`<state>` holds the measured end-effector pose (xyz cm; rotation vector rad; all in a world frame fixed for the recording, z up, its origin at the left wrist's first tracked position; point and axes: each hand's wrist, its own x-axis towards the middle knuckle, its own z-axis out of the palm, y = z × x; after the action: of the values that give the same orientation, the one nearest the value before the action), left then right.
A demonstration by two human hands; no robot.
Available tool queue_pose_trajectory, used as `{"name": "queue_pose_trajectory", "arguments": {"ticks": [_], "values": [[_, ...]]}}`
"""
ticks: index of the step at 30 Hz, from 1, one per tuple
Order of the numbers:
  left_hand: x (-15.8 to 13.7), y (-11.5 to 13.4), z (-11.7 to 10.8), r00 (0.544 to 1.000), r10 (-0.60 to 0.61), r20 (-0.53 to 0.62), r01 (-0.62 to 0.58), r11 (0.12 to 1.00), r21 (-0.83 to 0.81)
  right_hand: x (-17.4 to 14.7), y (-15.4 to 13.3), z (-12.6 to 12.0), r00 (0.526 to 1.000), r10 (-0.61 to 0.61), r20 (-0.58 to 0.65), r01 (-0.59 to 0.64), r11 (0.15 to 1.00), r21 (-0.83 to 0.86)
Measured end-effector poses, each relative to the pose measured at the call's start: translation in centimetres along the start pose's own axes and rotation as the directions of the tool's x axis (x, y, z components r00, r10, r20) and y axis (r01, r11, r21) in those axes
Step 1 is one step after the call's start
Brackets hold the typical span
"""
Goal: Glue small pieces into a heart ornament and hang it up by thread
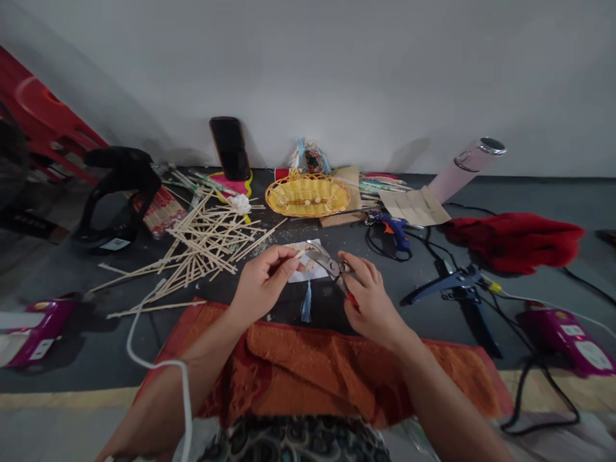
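Note:
My left hand (262, 282) is closed in a pinch, with the pale tip of a small stick (300, 254) showing at the fingertips. The rest of that stick is hidden by the fingers. In my right hand (373, 298) is a pair of pruning shears (327, 262) with red on the handle, its metal blades pointing toward the pinched tip. Beneath the blades lies a white sheet of paper (315, 273) with pale bits on it. A blue tassel (307, 304) extends from the paper's near edge.
Loose wooden sticks (206, 240) are heaped at left. A yellow woven basket (308, 196) sits at the back, near a phone (230, 149). On the right are a blue glue gun (395, 232), a pink flask (464, 170) and a red cloth (517, 240). An orange towel (312, 366) covers the front edge.

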<state>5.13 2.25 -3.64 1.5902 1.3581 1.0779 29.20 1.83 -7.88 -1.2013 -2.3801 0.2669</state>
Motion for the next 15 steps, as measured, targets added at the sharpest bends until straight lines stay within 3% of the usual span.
{"name": "queue_pose_trajectory", "arguments": {"ticks": [5, 15], "values": [[0.7, 0.7, 0.5, 0.999, 0.044, 0.027, -0.045, 0.998, 0.047, -0.3, -0.2, 0.0, 1.000, -0.019, 0.004, 0.019, 1.000, 0.007], [0.4, -0.7, 1.2, 0.999, 0.026, 0.019, -0.026, 0.999, 0.034, -0.5, -1.4, 0.7, 0.999, 0.012, 0.031, -0.013, 0.999, 0.050]]}}
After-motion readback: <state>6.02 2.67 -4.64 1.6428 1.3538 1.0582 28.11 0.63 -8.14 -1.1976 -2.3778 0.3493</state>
